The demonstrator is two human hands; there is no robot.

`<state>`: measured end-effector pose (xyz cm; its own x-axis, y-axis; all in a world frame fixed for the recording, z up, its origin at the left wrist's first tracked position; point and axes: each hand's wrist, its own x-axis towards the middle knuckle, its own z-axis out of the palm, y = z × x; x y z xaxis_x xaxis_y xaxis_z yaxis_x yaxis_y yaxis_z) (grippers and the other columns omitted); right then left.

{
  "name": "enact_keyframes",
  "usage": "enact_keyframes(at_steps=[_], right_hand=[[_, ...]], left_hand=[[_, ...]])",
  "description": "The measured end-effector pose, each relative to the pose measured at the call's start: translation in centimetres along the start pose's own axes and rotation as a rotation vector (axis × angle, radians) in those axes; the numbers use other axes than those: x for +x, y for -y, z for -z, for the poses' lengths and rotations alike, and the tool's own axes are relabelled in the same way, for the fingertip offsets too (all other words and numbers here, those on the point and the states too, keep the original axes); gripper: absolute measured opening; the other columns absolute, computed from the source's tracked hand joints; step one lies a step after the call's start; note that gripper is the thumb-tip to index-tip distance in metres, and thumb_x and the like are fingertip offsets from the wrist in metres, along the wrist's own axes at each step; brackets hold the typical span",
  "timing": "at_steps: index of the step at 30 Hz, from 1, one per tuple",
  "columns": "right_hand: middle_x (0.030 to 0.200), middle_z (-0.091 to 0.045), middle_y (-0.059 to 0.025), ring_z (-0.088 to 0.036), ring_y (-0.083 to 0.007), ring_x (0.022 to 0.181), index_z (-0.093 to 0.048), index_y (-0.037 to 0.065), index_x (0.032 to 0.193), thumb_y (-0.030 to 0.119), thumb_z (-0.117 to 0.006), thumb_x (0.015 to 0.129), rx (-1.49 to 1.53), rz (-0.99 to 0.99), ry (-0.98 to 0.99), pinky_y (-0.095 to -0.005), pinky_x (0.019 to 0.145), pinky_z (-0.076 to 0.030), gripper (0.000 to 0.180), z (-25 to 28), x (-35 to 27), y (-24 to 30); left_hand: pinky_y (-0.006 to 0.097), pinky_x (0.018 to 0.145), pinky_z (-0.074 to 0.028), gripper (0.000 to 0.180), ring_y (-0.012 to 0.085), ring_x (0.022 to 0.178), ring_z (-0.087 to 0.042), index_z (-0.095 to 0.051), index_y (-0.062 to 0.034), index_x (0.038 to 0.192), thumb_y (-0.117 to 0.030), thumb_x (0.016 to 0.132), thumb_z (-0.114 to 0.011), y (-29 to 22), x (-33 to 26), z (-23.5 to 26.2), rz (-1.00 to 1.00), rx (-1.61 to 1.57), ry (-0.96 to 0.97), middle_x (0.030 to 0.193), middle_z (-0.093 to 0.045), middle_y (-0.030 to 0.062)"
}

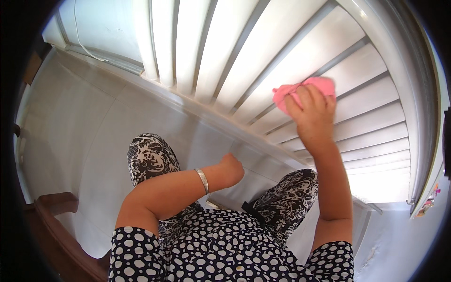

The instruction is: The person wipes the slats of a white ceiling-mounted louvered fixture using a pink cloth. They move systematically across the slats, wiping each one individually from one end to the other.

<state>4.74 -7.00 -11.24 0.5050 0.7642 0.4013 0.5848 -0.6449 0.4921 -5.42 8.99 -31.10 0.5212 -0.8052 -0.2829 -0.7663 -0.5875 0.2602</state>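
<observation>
Half enclosing pink cloth (326, 84) with right hand (314, 116) against white slats (225, 37); holding left hand (232, 171) apart from slats, grip unclear.

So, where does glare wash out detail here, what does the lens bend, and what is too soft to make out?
Head view: glare bleaches the white slats, most at lower right; head view: the fisheye lens bows the white frame into an arc and blackens the corners; head view: the coloured items at the right rim are too soft to identify, while the pink cloth shows clearly.
</observation>
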Motion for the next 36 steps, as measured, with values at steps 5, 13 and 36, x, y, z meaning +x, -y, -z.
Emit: enact_keyframes(at_steps=[5, 13, 36], right_hand=[[0.113, -0.056, -0.0035, -0.05, -0.0228, 0.115, -0.06, 0.014, 0.104, 0.014, -0.056, 0.074, 0.209, 0.152, 0.134, -0.0413, 0.091, -0.035, 0.03, -6.8, -4.0, 4.1], [0.109, -0.056, -0.0049, -0.049, -0.0232, 0.114, -0.059, 0.011, 0.101, 0.015, -0.057, 0.073, 0.321, 0.143, 0.161, -0.0389, 0.093, -0.036, 0.028, -13.6, -7.2, 10.7], [0.114, -0.059, -0.0042, -0.053, -0.0258, 0.111, -0.066, 0.017, 0.103, 0.0, -0.059, 0.069, -0.23, -0.107, -0.243, -0.0439, 0.093, -0.036, 0.039, 9.4, 4.3, -5.9]], left_hand=[[0.039, 0.07, -0.044, 0.01, 0.0244, 0.079, -0.064, -0.069, -0.0112, 0.077, -0.015, 0.075, -0.06, -0.5, -0.1, -0.4, 0.004, 0.027, -0.024, 0.081, -0.066, 0.0068], [0.037, 0.07, -0.044, 0.01, 0.0231, 0.077, -0.064, -0.068, -0.0119, 0.075, -0.016, 0.075, -0.059, -0.5, -0.3, 0.7, 0.029, -0.009, -0.102, 0.08, -0.066, 0.0061], [0.04, 0.069, -0.044, 0.01, 0.0252, 0.077, -0.064, -0.067, -0.0113, 0.075, -0.015, 0.077, -0.059, 0.6, 0.3, -1.2, 0.002, -0.001, -0.059, 0.08, -0.066, 0.0074]])
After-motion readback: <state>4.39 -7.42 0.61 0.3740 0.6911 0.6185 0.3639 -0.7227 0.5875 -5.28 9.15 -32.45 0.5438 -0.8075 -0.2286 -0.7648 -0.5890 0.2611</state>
